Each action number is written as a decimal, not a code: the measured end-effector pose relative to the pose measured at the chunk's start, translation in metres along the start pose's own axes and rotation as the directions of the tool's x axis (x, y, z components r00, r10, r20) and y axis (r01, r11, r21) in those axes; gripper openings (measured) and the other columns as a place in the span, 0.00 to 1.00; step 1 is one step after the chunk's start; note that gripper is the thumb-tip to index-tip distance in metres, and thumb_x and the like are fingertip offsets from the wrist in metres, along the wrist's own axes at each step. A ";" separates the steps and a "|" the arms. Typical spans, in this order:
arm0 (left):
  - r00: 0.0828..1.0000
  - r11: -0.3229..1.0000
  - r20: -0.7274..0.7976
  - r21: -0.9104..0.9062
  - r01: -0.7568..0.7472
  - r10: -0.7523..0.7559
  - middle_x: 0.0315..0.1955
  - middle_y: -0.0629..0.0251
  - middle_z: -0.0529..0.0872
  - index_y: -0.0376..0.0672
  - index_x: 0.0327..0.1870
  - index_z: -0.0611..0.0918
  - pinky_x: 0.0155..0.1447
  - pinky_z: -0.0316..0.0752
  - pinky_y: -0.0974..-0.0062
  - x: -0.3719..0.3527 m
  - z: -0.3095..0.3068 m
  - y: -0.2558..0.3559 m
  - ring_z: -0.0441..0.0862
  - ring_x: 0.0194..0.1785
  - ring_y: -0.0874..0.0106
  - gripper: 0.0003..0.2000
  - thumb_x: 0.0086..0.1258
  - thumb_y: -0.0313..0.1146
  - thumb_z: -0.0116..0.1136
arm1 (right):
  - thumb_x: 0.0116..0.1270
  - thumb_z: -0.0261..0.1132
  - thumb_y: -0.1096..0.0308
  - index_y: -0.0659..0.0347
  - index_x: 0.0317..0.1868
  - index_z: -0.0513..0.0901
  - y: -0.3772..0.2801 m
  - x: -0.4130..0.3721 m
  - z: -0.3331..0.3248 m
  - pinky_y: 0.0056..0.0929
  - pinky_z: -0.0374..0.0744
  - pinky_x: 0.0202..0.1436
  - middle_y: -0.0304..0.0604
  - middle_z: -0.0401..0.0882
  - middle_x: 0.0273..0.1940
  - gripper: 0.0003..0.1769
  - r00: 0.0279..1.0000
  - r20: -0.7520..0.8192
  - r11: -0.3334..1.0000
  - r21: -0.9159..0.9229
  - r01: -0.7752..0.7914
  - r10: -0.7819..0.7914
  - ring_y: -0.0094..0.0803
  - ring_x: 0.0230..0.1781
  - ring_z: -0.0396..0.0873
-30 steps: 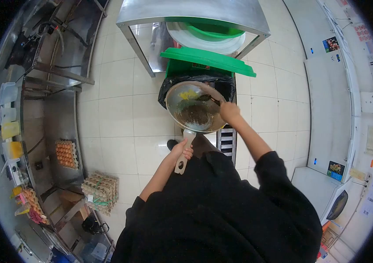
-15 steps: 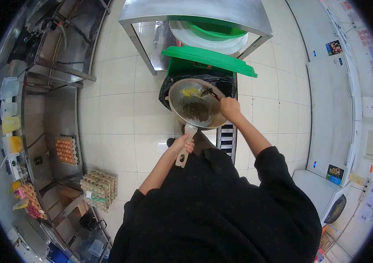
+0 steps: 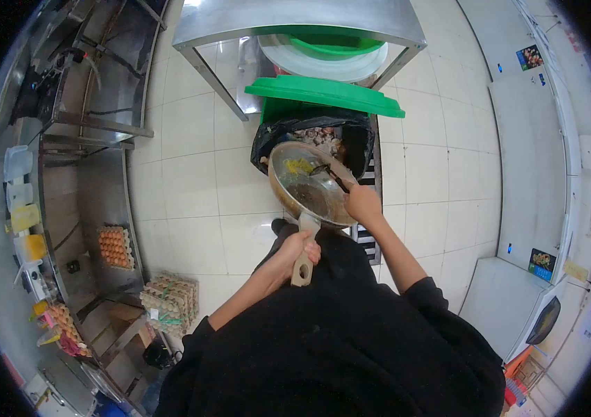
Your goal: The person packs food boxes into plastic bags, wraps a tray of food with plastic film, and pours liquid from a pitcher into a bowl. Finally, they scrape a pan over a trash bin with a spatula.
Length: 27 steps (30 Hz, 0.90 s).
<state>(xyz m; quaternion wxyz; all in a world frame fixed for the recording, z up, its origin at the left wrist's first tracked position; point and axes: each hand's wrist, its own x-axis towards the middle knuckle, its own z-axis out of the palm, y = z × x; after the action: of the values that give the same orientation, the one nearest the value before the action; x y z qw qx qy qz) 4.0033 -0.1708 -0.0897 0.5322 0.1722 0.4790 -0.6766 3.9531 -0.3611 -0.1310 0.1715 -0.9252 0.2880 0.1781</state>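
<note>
My left hand [image 3: 299, 251] is wrapped round the pale handle of a frying pan [image 3: 327, 207], which tilts at the near edge of a bin. In my right hand [image 3: 363, 205] is a black spatula [image 3: 328, 172], its head inside the pan beside yellow food scraps [image 3: 298, 166]. Dark residue and liquid coat the pan's lower part. Behind the pan stands the bin, lined with a black bag [image 3: 265, 136] and holding food waste [image 3: 320, 139]. Its green lid [image 3: 323, 94] is raised at the far side.
Beyond the bin is a steel table [image 3: 295, 17] with basins [image 3: 337, 62] underneath. Stacked egg trays [image 3: 170, 303] lie on the floor at left, near a steel shelf holding eggs [image 3: 115, 247]. A white cabinet [image 3: 528, 160] lines the right side.
The pan has come nearer to me and tilted more, uncovering the waste in the bin. Both hands moved with it, still gripping handle and spatula.
</note>
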 end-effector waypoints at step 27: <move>0.999 1.000 0.041 -0.024 -0.012 0.013 0.13 0.75 0.60 0.43 0.25 0.62 0.17 0.55 0.87 0.006 -0.013 -0.005 0.57 0.13 0.84 0.13 0.68 0.40 0.39 | 0.58 0.50 0.70 0.67 0.49 0.71 -0.021 0.021 0.026 0.46 0.75 0.38 0.62 0.77 0.29 0.18 0.994 -0.074 0.978 0.202 -0.061 0.078 0.53 0.32 0.77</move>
<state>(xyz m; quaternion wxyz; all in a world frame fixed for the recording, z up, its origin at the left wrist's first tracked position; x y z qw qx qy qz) 3.9930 -0.1630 -0.0978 0.5482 0.1549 0.4749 -0.6708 3.9753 -0.3435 -0.1585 0.2450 -0.8992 0.3433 0.1162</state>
